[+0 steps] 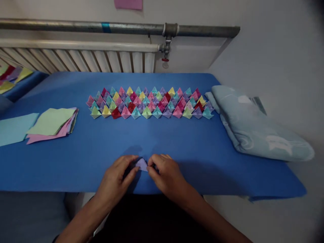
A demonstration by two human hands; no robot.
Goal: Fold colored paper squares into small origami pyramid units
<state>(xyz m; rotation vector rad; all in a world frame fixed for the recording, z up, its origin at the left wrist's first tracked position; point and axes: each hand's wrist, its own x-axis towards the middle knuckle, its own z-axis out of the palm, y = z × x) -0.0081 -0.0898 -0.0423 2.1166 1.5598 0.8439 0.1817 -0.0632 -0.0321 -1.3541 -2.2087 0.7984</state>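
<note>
Between my two hands, just above the front part of the blue table, is a small piece of folded purple paper (142,164). My left hand (117,177) pinches its left side between thumb and fingers. At the right edge of the paper, my right hand (165,173) grips with thumb and curled fingers. The hidden edges of the fold lie under my fingertips. Farther back stand several rows of small folded paper boats (146,113) in pink, red, yellow, green, turquoise and purple.
Left on the blue table (106,138) lies a stack of coloured paper sheets (50,121), beside a light blue sheet (17,128). A folded grey-green blanket (258,128) sits at the right. Behind the table are a radiator (101,59) and a metal pipe (131,28).
</note>
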